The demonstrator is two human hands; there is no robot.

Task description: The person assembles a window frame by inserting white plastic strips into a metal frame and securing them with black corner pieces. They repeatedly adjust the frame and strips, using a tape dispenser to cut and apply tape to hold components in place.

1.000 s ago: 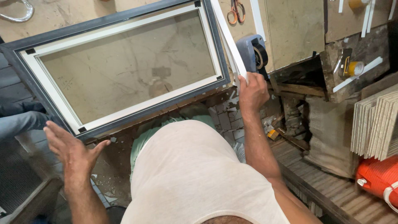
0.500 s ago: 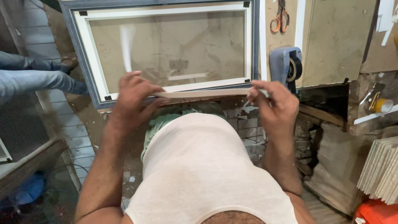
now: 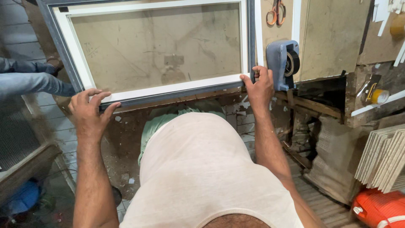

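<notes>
From the head view I observe a rectangular glazed window frame with grey outer metal profile and white inner strip (image 3: 156, 50) lying flat on the beige workbench (image 3: 329, 38), its near edge overhanging towards me. My left hand (image 3: 88, 112) grips the near left corner, fingers curled over the grey edge. My right hand (image 3: 259, 86) is clamped on the near right corner, thumb on the white strip. The hands are well apart. Just beside the right hand stands a blue-grey tape dispenser (image 3: 282, 61). Orange-handled scissors (image 3: 276, 10) lie beyond it. Stacked pale tiles (image 3: 384, 158) lean at far right, above an orange container (image 3: 382, 209).
</notes>
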